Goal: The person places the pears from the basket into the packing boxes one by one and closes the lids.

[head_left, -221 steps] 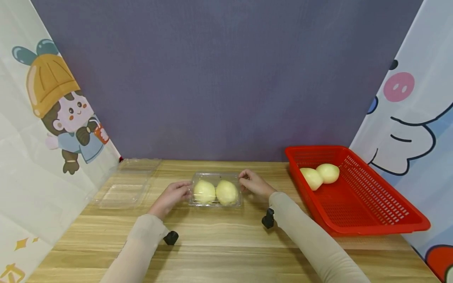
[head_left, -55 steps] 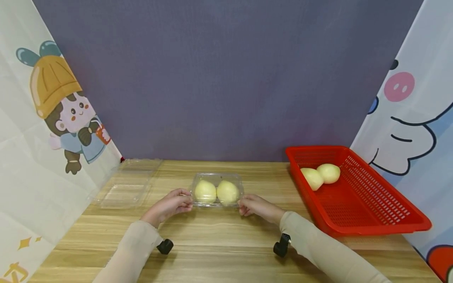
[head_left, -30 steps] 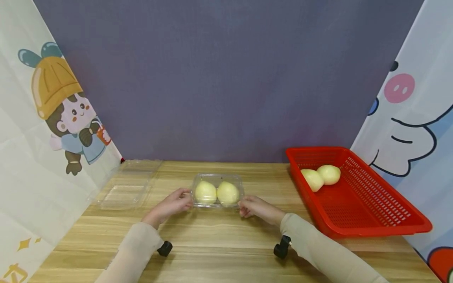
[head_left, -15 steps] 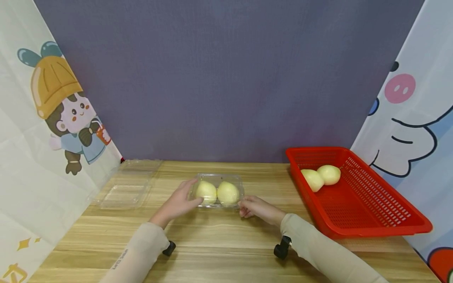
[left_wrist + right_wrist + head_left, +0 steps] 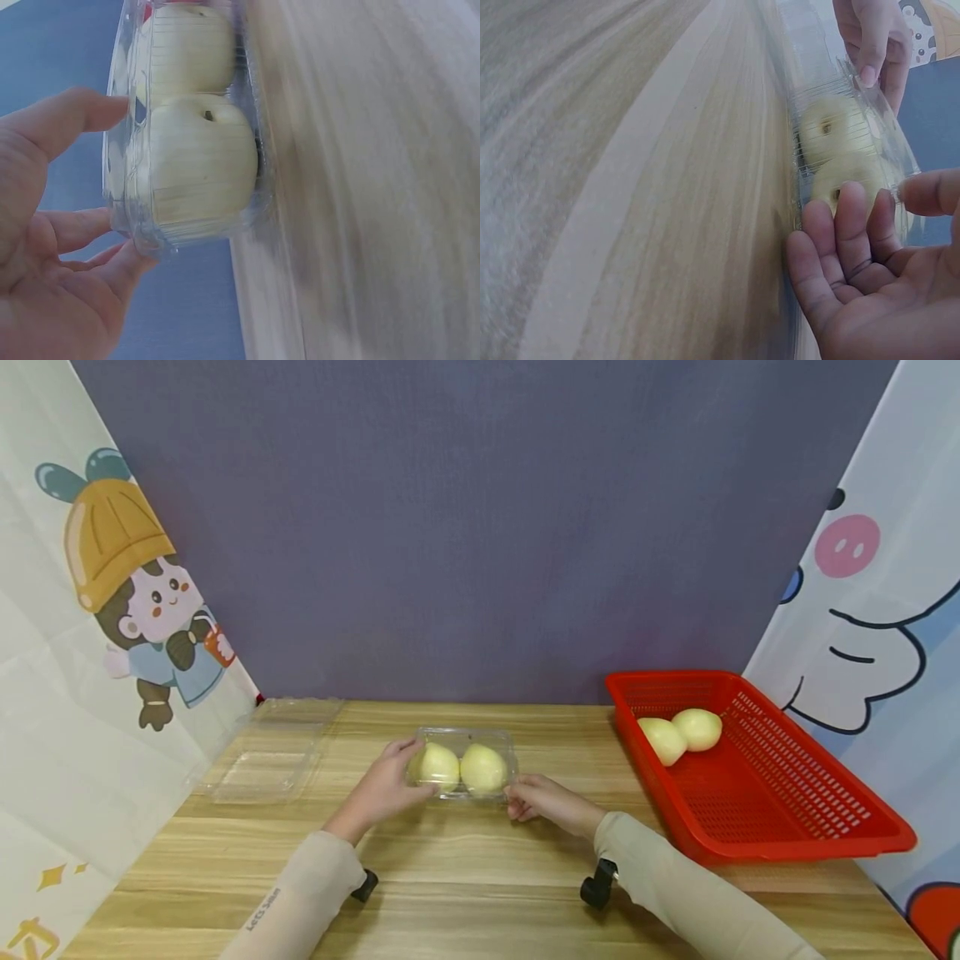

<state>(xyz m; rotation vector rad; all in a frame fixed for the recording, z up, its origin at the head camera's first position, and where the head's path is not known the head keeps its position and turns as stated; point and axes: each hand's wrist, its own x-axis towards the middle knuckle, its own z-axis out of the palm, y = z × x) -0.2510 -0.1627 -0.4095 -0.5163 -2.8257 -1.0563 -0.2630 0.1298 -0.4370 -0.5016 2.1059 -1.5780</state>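
Observation:
A clear plastic clamshell box (image 5: 460, 735) sits on the table in the head view with its lid down. Inside, side by side, are two pale yellow, pear-like fruits (image 5: 483, 770). My left hand (image 5: 382, 785) grips the box's left end, thumb at the front edge and fingers towards the back. In the left wrist view the thumb (image 5: 86, 112) touches the lid's rim while other fingertips meet the end corner. At the front right corner, my right hand (image 5: 551, 802) pinches the rim between thumb and curled fingers. The right wrist view shows its fingertips (image 5: 851, 199) in front of one fruit.
A red perforated basket (image 5: 675, 793) stands on the right, holding two more pale yellow fruits (image 5: 697, 729). Opened clear clamshell boxes (image 5: 262, 768) lie at the back left of the wooden table (image 5: 465, 893). A dark panel (image 5: 480, 543) rises behind.
My left hand has left the front left corner and spread over the box's left end. Earlier, my right hand came forward from the right side to the front right corner, where it stays.

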